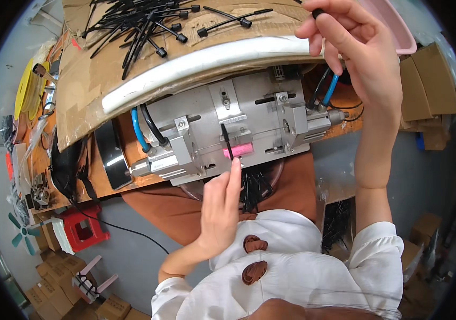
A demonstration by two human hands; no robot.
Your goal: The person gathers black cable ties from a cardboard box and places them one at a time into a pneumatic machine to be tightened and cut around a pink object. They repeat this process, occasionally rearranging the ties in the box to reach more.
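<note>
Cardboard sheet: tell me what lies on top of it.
On the cardboard sheet lie a heap of black cable ties and a white foam strip along its edge. Whatever sits beneath the cardboard is hidden.

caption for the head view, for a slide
Left hand sets a black cable tie into a metal fixture; right hand lifts another.
</note>
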